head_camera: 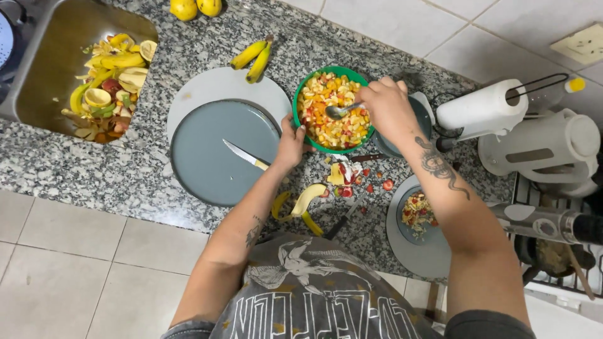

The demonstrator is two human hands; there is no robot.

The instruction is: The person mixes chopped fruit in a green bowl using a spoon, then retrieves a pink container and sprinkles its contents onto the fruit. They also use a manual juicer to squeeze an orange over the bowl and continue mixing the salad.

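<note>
A speckled granite counter (188,56) carries a round grey plate (207,157) with a knife (245,155) on it. Beside it, the left hand (292,144) grips the green bowl (300,88) of chopped fruit; the right hand (386,107) clasps a metal spoon (342,111) inside. A banana peel (304,204) lies nearby.

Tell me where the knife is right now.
In the head view, the knife lies on the grey plate left of the green bowl, its handle end right beside the left hand that steadies the bowl.
</note>
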